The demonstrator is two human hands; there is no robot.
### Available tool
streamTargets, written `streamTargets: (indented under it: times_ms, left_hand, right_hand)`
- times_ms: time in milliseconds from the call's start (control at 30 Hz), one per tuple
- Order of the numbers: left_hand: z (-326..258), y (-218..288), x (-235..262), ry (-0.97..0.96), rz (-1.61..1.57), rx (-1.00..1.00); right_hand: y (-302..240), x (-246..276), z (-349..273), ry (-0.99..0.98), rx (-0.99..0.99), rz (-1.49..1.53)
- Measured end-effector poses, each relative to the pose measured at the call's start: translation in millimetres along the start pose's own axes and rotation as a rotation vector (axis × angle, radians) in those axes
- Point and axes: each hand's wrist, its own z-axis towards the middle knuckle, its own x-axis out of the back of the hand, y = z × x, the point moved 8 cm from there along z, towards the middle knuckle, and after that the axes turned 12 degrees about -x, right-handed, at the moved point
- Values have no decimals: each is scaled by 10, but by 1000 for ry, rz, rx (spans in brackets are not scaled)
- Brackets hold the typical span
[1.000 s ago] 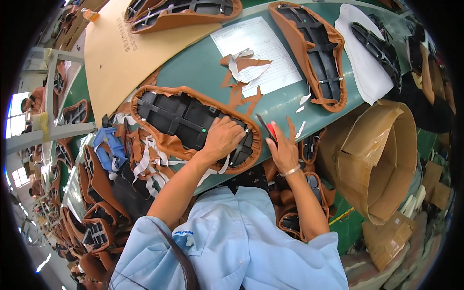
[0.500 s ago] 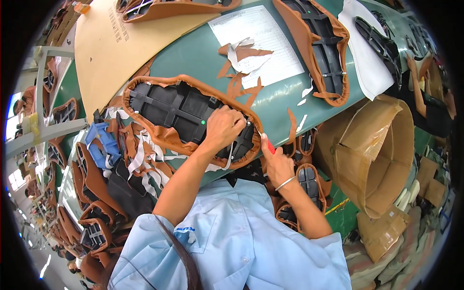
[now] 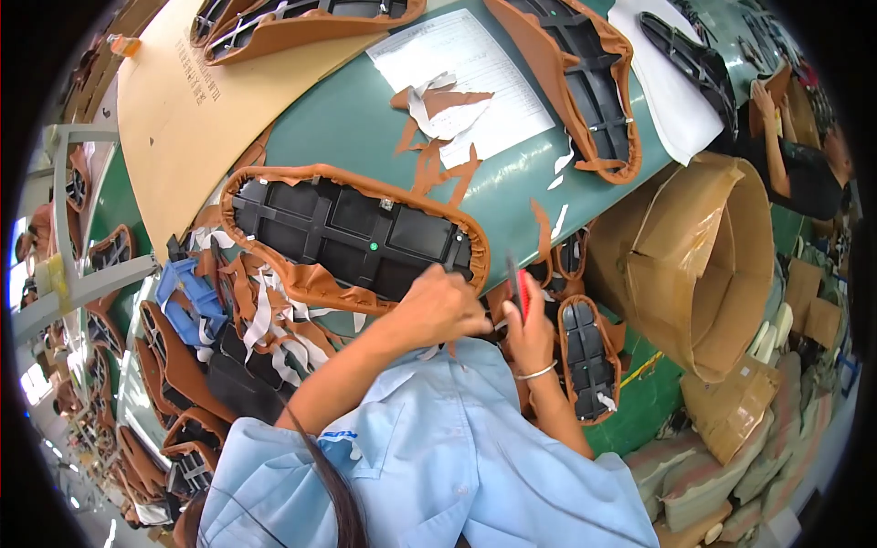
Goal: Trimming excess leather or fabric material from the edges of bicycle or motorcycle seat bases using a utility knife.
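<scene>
At frame centre | left hand [image 3: 438, 306] clenched on seat cover [image 3: 352, 237] lower edge, bench [image 3: 356, 128] | right hand [image 3: 528, 333] grasping red-handled cutter [image 3: 519, 288], pulled back from the rim since a second ago | trimming pass paused.

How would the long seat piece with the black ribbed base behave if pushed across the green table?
The seat piece probably slides as one stiff body: its black base looks like ribbed moulded plastic. The tan cover edge wrapped round it looks loose and wrinkled, so it may flop or snag. The left hand grips its near rim; the right hand holds a red-handled tool.
</scene>
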Motion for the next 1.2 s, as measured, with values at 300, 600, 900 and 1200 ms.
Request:
streamTargets:
  times_ms: [300, 600, 900, 1200]
  left_hand:
    - [-99, -404, -78, 512, 357, 394]
    - [25, -410, -101, 405, 455, 449]
    - [-27, -411, -113, 450, 374, 318]
    - [-40, -474, -76, 400, 127, 412]
  right_hand:
    - [-489, -473, 664, 99, 342, -134]
    - [-339, -331, 673, -103, -29, 334]
    - [-226, 224, 441, -132, 361, -50]
    - [-39, -82, 315, -218, 305, -217]
